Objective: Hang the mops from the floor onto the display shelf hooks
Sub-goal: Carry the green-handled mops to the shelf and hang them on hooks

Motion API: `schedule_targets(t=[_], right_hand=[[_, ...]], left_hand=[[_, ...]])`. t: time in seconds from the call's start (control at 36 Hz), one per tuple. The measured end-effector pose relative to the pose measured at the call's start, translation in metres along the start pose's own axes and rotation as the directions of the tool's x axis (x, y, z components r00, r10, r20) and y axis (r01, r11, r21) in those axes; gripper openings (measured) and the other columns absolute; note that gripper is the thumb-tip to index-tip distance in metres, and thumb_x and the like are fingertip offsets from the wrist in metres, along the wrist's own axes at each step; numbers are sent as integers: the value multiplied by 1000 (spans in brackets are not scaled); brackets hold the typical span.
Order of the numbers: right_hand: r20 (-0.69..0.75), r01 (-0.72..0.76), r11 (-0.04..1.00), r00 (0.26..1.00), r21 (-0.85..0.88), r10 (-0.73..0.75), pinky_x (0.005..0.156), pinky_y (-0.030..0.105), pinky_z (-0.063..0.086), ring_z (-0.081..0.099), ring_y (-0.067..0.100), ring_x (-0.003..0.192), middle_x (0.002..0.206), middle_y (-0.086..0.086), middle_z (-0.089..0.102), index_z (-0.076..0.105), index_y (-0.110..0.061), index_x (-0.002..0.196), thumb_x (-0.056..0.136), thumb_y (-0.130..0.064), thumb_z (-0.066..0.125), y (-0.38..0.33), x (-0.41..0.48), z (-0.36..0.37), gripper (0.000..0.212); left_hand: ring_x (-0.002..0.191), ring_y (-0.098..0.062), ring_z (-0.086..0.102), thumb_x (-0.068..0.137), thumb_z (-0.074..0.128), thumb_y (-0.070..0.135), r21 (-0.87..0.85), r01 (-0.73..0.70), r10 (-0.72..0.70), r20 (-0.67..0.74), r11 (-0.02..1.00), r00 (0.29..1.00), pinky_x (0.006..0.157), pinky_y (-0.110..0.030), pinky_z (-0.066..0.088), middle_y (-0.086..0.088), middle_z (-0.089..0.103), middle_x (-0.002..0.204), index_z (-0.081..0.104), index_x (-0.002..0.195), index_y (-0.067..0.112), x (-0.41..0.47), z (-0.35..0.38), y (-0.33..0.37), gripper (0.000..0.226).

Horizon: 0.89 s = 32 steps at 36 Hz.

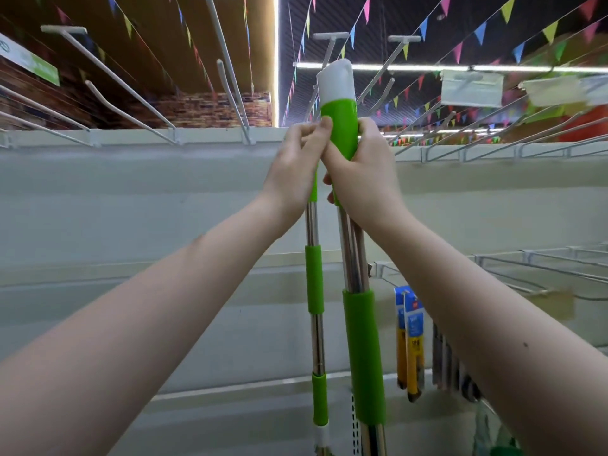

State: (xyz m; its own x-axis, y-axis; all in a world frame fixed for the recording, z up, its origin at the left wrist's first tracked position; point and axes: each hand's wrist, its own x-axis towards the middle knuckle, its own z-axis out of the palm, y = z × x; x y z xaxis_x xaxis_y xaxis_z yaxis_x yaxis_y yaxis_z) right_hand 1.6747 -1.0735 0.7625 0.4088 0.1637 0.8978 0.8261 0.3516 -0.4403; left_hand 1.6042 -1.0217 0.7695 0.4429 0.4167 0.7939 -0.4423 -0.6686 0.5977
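Head view looks up at a pale display shelf (131, 209). White wire hooks (131, 95) jut out toward the near side from the shelf's top rail (131, 137). Both bare arms reach up to the middle of that rail, and the two hands meet there.

The right hand (365, 179) has its grip wrapped round the green top sleeve of the near mop (362, 357). Its fingers curl round the right side and its thumb lies up the left side. This mop's handle stands almost upright. Its white end cap (337, 82) rises above the rail among the hooks, but I cannot tell whether the cap touches any hook. Below the hand, a chrome pole runs down into a long green sleeve.

The left hand (296, 169) is just beside the right hand and touches it. Its fingers are curled tight at the top of the far mop (315, 284), so this grip holds that handle's upper end, which the hand hides. The far mop is thinner and lies just left of the near mop, close to the shelf's back panel. It has a chrome pole with two green sleeves.

Blue and yellow packets (413, 340) hang from a lower hook on the right. Strings of coloured bunting (480, 32) and a strip light (427, 67) cross the ceiling.
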Motion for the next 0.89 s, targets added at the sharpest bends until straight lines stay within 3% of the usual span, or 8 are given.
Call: schedule_targets(t=[0.06,0.19,0.33,0.42,0.56,0.67,0.75,0.89], right_hand=[[-15,-2,1000,1000,-8,2,58,51,54,64,31,69,71,4,60,50,-13,93,86,-39,54,3,5,2,28],[-88,0,999,996,-47,-4,59,51,54,64,30,71,70,1,60,54,-15,90,84,-32,54,8,16,6,17],[-104,30,992,994,-126,-43,60,48,54,62,29,70,73,2,61,57,-13,91,85,-33,51,10,24,8,21],[-100,59,978,992,-200,-80,61,37,47,60,25,74,76,2,62,59,-12,93,87,-31,52,13,28,7,21],[-100,47,963,992,-266,-76,60,30,32,54,24,75,77,1,59,58,-12,94,89,-33,51,20,32,8,23],[-73,31,950,996,-309,-56,57,30,29,52,24,74,73,-1,55,54,-15,88,90,-33,48,24,33,13,19],[-54,20,942,998,-335,-40,52,31,27,49,24,70,65,-7,48,51,-16,86,90,-33,47,25,33,16,18],[-40,24,931,998,-363,-41,61,31,31,48,25,71,70,-3,50,49,-16,88,90,-32,47,27,36,21,17]], left_hand=[[50,8,53,98,41,30,-107,-18,23,47,994,999,44,-11,44,0,54,95,45,115,14,3,4,5,24],[52,2,53,98,42,23,-177,-16,34,100,984,994,45,-14,43,-1,52,84,49,105,21,13,10,6,10],[64,-13,48,99,40,22,-213,19,4,104,977,995,44,-15,42,-10,49,90,52,93,26,23,14,2,14],[68,-16,48,99,40,20,-220,16,6,99,975,995,45,-16,43,-14,49,95,53,93,26,30,14,-3,15],[77,-7,58,99,42,21,-174,26,-19,44,984,999,65,-13,47,-10,57,104,48,127,14,42,15,-13,30],[102,-14,54,99,40,19,-111,-19,21,13,994,1000,82,-16,44,-16,52,130,45,131,15,46,14,-20,32],[103,-13,53,100,39,18,-113,-26,28,22,993,999,82,-14,43,-11,54,123,47,125,16,48,12,-23,27],[89,-8,55,100,39,23,-99,21,-16,49,995,999,74,-15,44,0,57,102,45,112,21,54,7,-29,14]])
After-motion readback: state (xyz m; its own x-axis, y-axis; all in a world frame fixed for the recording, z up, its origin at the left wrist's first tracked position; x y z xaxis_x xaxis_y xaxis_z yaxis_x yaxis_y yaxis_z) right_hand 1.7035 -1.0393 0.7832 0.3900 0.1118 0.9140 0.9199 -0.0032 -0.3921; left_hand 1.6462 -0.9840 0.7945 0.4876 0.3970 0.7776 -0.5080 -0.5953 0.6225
